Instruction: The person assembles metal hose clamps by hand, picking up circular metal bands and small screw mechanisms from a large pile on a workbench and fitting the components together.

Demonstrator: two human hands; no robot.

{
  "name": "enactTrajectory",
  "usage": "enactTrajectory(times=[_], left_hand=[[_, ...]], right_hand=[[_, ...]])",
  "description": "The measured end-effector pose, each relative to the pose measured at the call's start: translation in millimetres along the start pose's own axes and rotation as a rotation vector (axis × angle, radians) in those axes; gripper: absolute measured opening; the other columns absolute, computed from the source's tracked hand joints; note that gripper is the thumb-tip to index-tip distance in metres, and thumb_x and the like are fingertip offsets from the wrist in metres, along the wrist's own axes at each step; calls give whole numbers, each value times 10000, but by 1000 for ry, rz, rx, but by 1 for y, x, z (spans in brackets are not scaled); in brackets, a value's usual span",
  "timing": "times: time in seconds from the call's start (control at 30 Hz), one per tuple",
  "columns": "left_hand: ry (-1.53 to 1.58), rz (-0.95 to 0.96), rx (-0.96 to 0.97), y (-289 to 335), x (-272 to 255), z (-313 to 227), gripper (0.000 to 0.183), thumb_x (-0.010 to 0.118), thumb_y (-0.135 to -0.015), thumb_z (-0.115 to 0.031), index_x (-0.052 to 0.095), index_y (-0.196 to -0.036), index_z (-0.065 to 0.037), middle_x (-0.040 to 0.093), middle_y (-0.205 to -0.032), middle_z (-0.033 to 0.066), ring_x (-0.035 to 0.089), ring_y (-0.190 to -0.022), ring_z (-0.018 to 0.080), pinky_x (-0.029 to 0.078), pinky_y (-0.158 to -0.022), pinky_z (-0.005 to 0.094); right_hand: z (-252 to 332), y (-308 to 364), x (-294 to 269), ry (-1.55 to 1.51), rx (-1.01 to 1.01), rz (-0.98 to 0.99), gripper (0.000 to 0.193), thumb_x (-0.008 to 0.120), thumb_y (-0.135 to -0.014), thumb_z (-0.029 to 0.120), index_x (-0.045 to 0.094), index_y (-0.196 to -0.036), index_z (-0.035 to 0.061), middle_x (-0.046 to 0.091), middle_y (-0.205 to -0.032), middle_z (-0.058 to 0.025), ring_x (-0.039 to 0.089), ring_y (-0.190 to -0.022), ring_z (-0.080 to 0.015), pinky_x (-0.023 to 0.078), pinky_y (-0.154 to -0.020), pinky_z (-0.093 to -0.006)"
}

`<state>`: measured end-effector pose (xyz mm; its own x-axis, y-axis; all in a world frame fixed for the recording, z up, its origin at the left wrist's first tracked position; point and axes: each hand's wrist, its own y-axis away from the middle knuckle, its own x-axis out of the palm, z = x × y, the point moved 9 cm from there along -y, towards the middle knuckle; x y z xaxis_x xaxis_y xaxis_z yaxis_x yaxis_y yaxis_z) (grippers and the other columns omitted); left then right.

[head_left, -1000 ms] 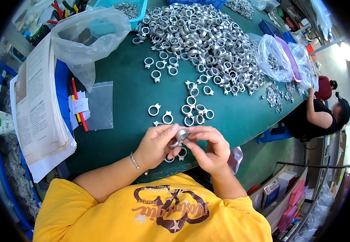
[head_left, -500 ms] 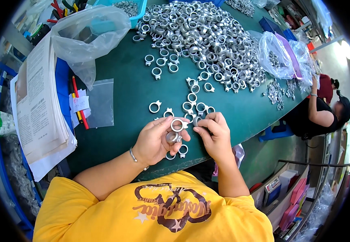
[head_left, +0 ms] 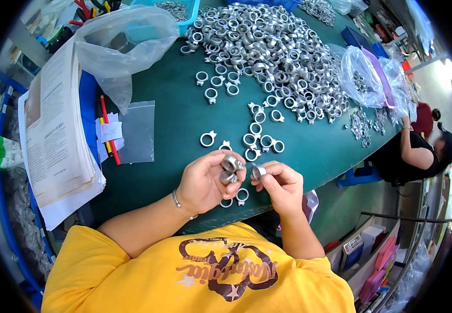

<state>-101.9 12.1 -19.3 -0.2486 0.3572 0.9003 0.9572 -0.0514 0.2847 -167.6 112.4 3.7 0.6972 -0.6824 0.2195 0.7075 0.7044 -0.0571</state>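
Two grey metal rings (head_left: 230, 164), each with a small lug, rest one above the other in the curled fingers of my left hand (head_left: 204, 181). Between thumb and fingertips, my right hand (head_left: 284, 187) pinches another metal ring, tilted (head_left: 258, 171), just right of my left fingertips. The two hands are close together but apart, above the table's near edge. Several loose rings (head_left: 250, 140) lie on the green tabletop (head_left: 176, 122) beyond my hands, and two more (head_left: 242, 196) lie below my left fingers, partly hidden by them.
A big heap of rings (head_left: 267, 47) covers the far part of the table. Left are a clear plastic bag (head_left: 124, 47), a paper stack (head_left: 54, 130), pens (head_left: 110, 130) and a flat bag (head_left: 138, 130). Far right, a person in black (head_left: 419, 156) sits near small parts (head_left: 360, 125).
My right hand has drawn back slightly from the loose rings, now showing a ring in its pinch. The rings in my left hand have turned and sit closer together.
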Motion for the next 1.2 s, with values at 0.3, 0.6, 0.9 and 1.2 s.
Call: enactTrajectory(times=[0.3,0.6,0.9,1.2], left_hand=[[40,61,-23,0,1,1,319,270,-907,-200,528,-907,-12,547,-745,126,430,-507,146,367,-452,228],[31,68,37,-2,-2,-2,406,255,-933,-312,547,-851,-42,555,-744,127,442,-496,143,358,-413,217],[-586,-67,130,3,1,-4,134,653,-805,-94,591,-893,-14,535,-604,22,432,-437,53,327,-390,173],[-958,-31,385,9,13,-19,123,684,-767,-56,634,-871,-15,595,-817,8,499,-649,40,388,-558,172]], right_hand=[[0,-2,8,-43,-13,45,126,593,-810,-49,590,-936,-59,589,-1023,-143,584,-848,-156,501,-727,-256],[0,1,7,-26,-32,40,152,610,-779,-82,591,-927,-54,574,-1076,-158,579,-937,-179,489,-804,-276],[15,0,11,156,-154,29,131,630,-755,-81,603,-877,-44,580,-1065,-164,588,-934,-198,491,-789,-280],[28,2,9,352,-316,-60,97,586,-798,-65,568,-879,-15,612,-947,-129,610,-820,-170,496,-725,-273]])
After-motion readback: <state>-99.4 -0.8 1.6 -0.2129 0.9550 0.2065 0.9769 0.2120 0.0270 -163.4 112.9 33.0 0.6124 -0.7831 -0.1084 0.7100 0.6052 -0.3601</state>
